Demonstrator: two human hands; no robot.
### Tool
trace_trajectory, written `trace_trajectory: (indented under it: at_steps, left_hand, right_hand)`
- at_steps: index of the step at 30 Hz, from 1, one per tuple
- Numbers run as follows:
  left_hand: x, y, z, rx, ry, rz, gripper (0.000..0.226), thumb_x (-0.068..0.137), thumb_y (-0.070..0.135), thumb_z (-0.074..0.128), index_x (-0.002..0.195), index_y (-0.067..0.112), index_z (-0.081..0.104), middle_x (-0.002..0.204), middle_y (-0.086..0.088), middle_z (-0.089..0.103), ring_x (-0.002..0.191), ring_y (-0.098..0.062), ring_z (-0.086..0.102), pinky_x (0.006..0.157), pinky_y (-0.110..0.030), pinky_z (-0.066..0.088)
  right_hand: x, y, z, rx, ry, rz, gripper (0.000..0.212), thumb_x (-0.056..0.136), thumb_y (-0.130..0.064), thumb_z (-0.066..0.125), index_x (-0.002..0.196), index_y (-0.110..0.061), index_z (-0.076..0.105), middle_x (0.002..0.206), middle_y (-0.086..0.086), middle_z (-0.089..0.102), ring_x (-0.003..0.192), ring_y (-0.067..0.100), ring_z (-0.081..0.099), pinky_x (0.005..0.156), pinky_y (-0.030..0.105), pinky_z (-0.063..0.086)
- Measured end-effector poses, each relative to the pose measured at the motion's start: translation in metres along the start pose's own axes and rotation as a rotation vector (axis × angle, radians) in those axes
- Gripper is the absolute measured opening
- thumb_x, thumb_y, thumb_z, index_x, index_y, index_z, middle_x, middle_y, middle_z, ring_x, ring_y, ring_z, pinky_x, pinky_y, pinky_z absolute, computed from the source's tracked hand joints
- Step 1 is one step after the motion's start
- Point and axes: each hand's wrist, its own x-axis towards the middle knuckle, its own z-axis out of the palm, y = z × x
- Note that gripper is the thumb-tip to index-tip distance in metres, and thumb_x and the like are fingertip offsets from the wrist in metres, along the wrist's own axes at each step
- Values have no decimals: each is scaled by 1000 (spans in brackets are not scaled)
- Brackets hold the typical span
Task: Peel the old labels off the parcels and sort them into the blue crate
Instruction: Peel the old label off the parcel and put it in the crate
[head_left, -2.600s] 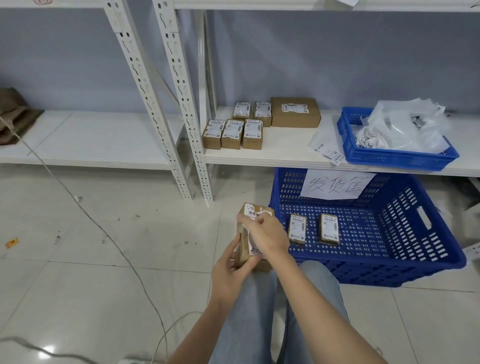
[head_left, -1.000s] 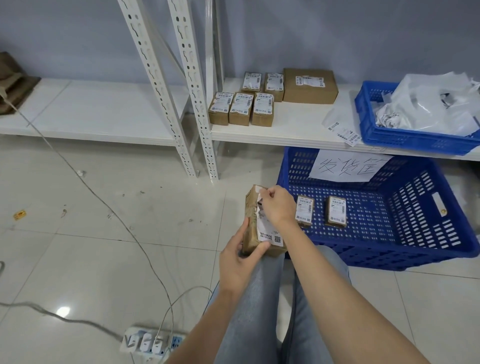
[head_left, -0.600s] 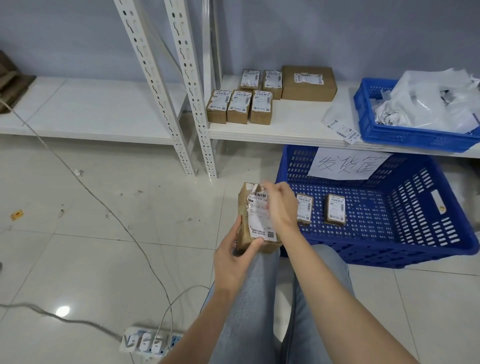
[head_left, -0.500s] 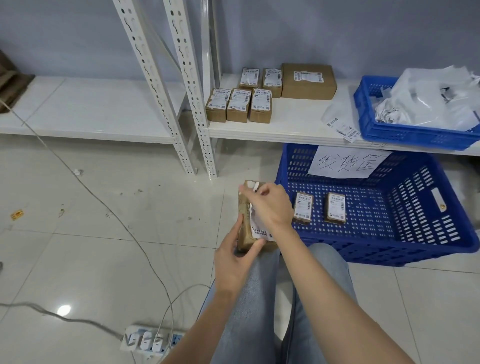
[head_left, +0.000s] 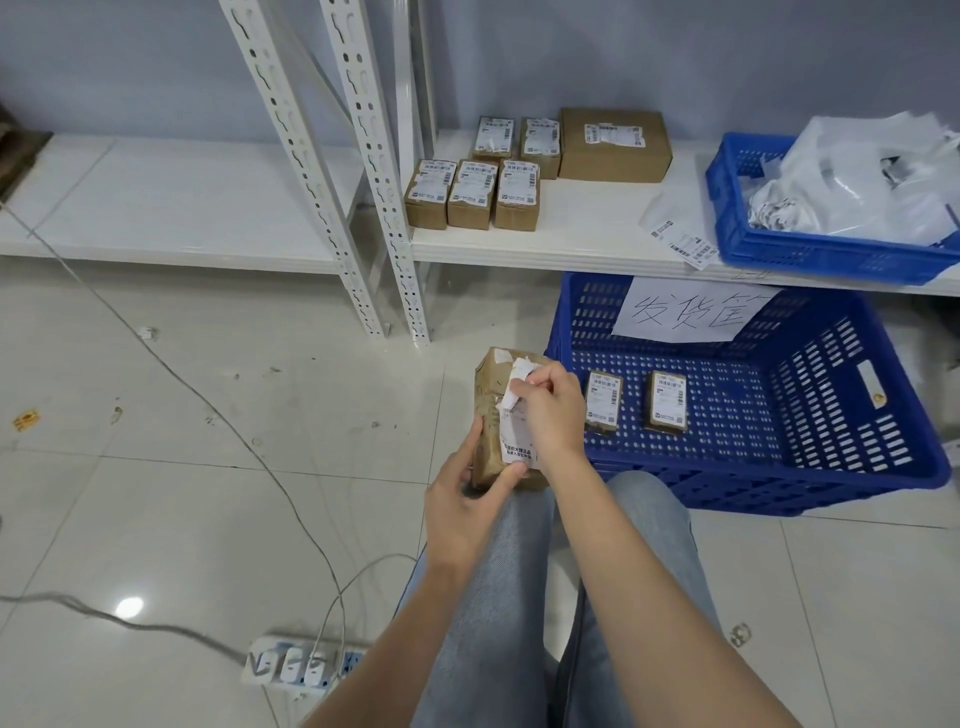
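Observation:
A small brown parcel (head_left: 488, 415) stands upright on my knees. My left hand (head_left: 462, 499) grips its lower end, thumb across the front. My right hand (head_left: 550, 410) pinches the top of the white label (head_left: 514, 400), which curls away from the box while its lower part still sticks. The big blue crate (head_left: 810, 467) sits on the floor to the right, with two labelled parcels (head_left: 602, 400) lying flat inside and a handwritten paper sign (head_left: 685, 312) on its back wall.
Several labelled small parcels (head_left: 470, 195) and a larger box (head_left: 613, 145) sit on the low white shelf (head_left: 582, 244). A smaller blue crate (head_left: 769, 249) with crumpled label waste stands at its right. Shelf posts (head_left: 379, 182), cables and a power strip (head_left: 296, 665) are on the floor.
My right hand has pulled the label's top edge down and away from the parcel, so more of it is peeled. The parcel has stayed upright in my left hand.

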Motion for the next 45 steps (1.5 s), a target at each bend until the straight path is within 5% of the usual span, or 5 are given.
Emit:
trace_trajectory:
  at_steps: [14, 21, 30, 37, 45]
  left_hand:
    - [-6, 0, 0, 105, -37, 64, 73, 79, 27, 79, 144, 31, 46, 123, 6, 64, 106, -1, 65, 83, -14, 53]
    - [-8, 0, 1, 209, -41, 142, 76, 81, 30, 79, 147, 29, 43, 122, 15, 60, 103, 6, 62, 79, -10, 52]
    - [-5, -3, -1, 168, -28, 125, 78, 78, 37, 77, 147, 28, 43, 126, 8, 63, 106, -1, 65, 82, -15, 54]
    - [-2, -5, 0, 122, -5, 86, 73, 80, 24, 79, 145, 28, 46, 125, 5, 65, 107, -3, 65, 82, -16, 55]
    - [-1, -6, -1, 121, 22, 58, 73, 80, 26, 79, 143, 33, 44, 124, 2, 67, 106, -4, 64, 84, -17, 55]
  right_hand:
    - [-10, -2, -13, 127, 28, -30, 16, 79, -6, 67, 75, -16, 55, 90, 2, 55, 77, 11, 52, 74, 25, 42]
    - [-4, -19, -9, -13, 48, 75, 43, 70, -57, 60, 86, -19, 44, 94, 3, 58, 84, 19, 57, 69, 36, 42]
    - [13, -7, -9, -156, 156, 55, 33, 89, -33, 64, 62, -18, 51, 77, 5, 64, 73, 18, 60, 61, 27, 42]
    - [8, -3, -9, -212, 134, -34, 22, 91, -16, 61, 70, -14, 56, 77, 2, 60, 70, 10, 52, 57, 17, 37]
    - [18, -22, -9, 59, 114, 226, 37, 85, -46, 54, 86, -10, 57, 82, 6, 56, 67, 18, 50, 61, 31, 37]
